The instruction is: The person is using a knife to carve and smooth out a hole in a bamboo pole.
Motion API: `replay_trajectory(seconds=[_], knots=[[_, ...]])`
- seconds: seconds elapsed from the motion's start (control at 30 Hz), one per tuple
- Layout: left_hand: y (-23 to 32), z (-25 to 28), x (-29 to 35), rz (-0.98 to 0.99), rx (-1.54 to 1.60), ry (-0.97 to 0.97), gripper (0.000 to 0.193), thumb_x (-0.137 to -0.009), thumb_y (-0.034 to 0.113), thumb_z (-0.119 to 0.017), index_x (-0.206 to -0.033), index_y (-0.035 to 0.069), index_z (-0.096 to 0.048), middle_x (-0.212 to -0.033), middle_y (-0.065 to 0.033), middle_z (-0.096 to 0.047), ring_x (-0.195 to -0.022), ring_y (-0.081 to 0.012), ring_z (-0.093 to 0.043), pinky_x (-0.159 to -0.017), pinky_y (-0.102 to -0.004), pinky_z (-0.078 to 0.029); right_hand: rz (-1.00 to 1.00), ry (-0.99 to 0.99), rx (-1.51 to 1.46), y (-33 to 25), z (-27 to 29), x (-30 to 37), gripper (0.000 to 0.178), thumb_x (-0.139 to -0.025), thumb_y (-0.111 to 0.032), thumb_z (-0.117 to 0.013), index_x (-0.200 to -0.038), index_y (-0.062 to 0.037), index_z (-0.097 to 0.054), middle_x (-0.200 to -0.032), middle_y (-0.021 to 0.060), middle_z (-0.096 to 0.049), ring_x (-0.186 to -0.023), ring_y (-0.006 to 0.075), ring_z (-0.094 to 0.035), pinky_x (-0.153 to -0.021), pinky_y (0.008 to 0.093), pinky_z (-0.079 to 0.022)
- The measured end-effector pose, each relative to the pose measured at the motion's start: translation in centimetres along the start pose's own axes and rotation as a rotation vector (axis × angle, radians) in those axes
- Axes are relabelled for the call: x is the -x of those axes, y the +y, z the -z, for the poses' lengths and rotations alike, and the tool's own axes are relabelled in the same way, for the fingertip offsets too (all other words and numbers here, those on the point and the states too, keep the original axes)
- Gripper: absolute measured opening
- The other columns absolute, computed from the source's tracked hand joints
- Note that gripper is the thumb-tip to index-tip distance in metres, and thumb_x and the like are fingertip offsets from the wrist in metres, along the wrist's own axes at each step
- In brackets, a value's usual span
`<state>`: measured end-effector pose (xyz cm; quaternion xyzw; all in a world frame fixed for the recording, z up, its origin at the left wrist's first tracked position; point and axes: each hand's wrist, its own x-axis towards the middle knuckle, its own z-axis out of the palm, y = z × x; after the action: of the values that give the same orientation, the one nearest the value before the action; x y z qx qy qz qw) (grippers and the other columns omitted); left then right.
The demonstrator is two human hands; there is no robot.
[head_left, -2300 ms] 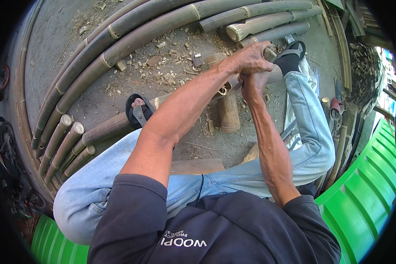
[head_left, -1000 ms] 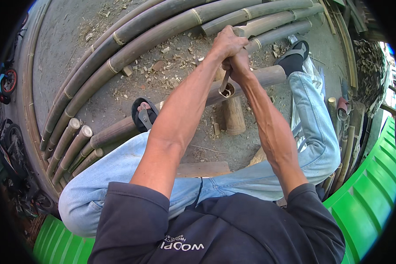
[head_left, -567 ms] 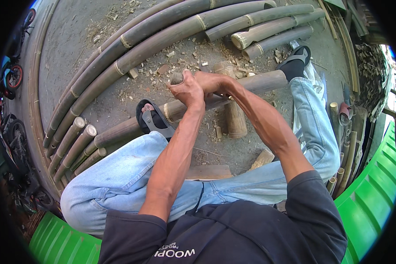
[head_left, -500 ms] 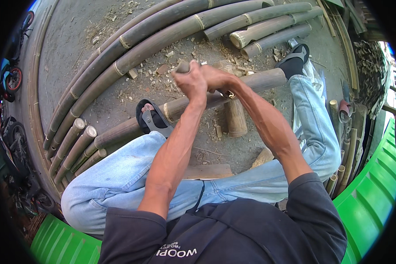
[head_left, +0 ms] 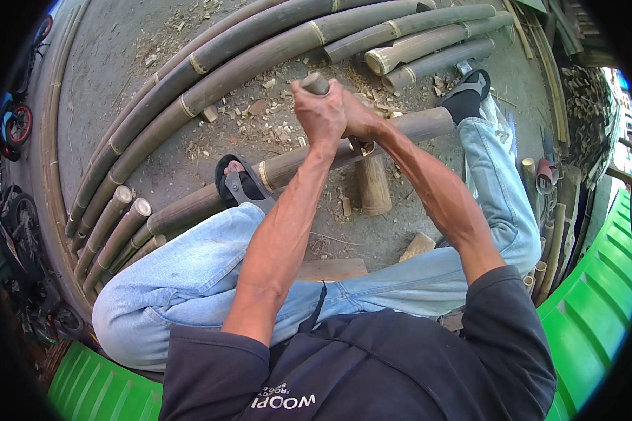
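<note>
A long bamboo pole (head_left: 288, 167) lies across the ground in front of me, with a cut opening in its side below my hands. My left hand (head_left: 321, 118) is closed around a short, thick wooden piece (head_left: 314, 83), whose blunt round end sticks out past the fingers. Pressed close beside it, my right hand (head_left: 359, 116) is also closed; its fingers are mostly hidden, so what it grips cannot be made out. Both hands are above the pole. My left sandalled foot (head_left: 242, 184) rests on the pole, and my right foot (head_left: 467, 95) is by its far right end.
A short round post (head_left: 373, 188) is under the pole. Pale wood chips (head_left: 277, 133) litter the ground. Long bamboo poles (head_left: 232, 74) curve along the far left, and shorter bamboo lengths (head_left: 428, 48) lie at the back right. Bicycles (head_left: 21, 126) stand at the left edge.
Both hands have shifted slightly right, and the wooden piece's end has moved right and farther away. The bamboo pole and my feet stay in place.
</note>
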<state>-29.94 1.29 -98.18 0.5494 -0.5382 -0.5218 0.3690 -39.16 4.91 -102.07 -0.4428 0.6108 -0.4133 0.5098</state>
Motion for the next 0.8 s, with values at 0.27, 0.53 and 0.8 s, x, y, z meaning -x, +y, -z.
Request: replay_trajectory(seconds=[0.27,0.53,0.8], knots=[[-5.2,2.5,1.2,0.199,0.074,0.439,0.043,-0.089,0.021,-0.076,-0.111,-0.008,-0.052,-0.096,-0.0126,-0.066,-0.082,-0.0229,-0.065,-0.075,-0.0372,-0.055,-0.103,-0.440,0.327,-0.2,-1.9,-1.9,0.024,-0.083,-0.016,-0.071,-0.076,0.0069,-0.070,-0.067,0.0154,-0.066,-0.064,0.0172,-0.063,-0.052,0.0374,-0.048],[-1.5,-3.1,-4.4,0.092,0.265,-0.421,0.041,-0.089,0.020,-0.077,-0.111,-0.006,-0.054,-0.098,-0.0126,-0.067,-0.085,-0.0192,-0.065,-0.075,-0.0343,-0.055,-0.323,0.242,0.068,-1.2,2.4,-0.1,0.036,-0.095,-0.024,-0.070,-0.101,0.0114,-0.071,-0.088,0.0184,-0.074,-0.074,0.0199,-0.069,-0.059,0.0378,-0.052],[0.7,-11.1,-2.5,-0.091,-0.113,-1.033,0.054,-0.083,0.029,-0.080,-0.121,-0.005,-0.062,-0.108,-0.0181,-0.072,-0.104,-0.0247,-0.069,-0.089,-0.0363,-0.057,-0.298,1.020,-0.319,1.5,2.2,5.0,0.012,-0.098,-0.013,-0.067,-0.094,-0.0024,-0.063,-0.073,0.0001,-0.060,-0.054,0.0104,-0.055,-0.043,0.0287,-0.040]])
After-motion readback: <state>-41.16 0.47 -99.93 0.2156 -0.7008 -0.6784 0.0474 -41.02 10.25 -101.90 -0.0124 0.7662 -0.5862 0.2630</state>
